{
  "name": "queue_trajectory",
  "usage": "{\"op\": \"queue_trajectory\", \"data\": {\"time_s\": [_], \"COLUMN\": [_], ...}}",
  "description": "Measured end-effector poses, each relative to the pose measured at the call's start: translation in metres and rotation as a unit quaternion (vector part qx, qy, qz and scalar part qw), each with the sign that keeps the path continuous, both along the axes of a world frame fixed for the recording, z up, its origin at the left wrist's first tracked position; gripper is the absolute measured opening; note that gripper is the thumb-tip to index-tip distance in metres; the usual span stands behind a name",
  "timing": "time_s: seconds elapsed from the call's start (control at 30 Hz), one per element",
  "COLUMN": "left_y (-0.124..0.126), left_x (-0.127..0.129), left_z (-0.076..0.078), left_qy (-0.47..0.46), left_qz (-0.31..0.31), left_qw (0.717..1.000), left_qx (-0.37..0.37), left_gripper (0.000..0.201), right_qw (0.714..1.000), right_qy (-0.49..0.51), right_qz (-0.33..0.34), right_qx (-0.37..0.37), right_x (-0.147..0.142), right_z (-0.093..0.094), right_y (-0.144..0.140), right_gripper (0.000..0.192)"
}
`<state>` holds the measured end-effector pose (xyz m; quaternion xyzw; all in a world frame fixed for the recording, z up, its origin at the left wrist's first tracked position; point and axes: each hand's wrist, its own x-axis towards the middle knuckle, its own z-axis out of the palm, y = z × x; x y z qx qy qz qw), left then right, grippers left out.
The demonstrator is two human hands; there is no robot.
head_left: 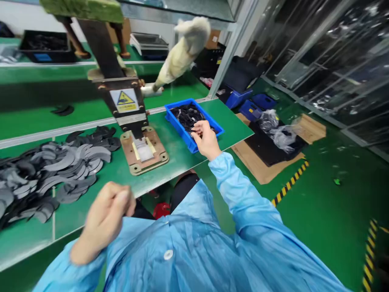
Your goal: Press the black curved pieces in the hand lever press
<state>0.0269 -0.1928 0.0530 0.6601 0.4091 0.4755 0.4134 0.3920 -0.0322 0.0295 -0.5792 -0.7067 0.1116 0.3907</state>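
Note:
My right hand (207, 140) is over the near end of a blue tray (194, 147) filled with small black parts (187, 115). Its thumb and fingers pinch together at a small black part, mostly hidden by the fingertips. My left hand (107, 211) is closed in a fist above the bench's front edge, right of a heap of grey and black curved pieces (65, 162). Whatever that fist may hold is out of sight. Between the hands stands a press with a warning label (124, 100). On its base plate (136, 165) sits a pale metal block (142, 150).
A handle wrapped in pale cloth (179, 56) sticks out from the press to the upper right. A black bin (45, 46) and a scale (148, 44) stand on the back shelf. Cardboard (258, 166) and plastic bags (285, 138) lie on the floor at right.

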Motion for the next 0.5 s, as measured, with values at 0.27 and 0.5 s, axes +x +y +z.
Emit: {"op": "queue_trajectory", "data": {"time_s": [0.27,0.5], "left_y": [0.030,0.031], "left_x": [0.035,0.036], "left_z": [-0.035,-0.032], "left_qy": [0.081,0.108], "left_qz": [0.049,0.045], "left_qw": [0.991,0.982], "left_qx": [0.090,0.151], "left_gripper": [0.033,0.030], "right_qw": [0.964,0.960], "right_qy": [0.084,0.055], "right_qz": [0.228,0.248], "right_qx": [0.106,0.115], "right_x": [-0.092,-0.104], "right_z": [-0.013,-0.019], "right_y": [-0.090,-0.098], "right_gripper": [0.051,0.059]}}
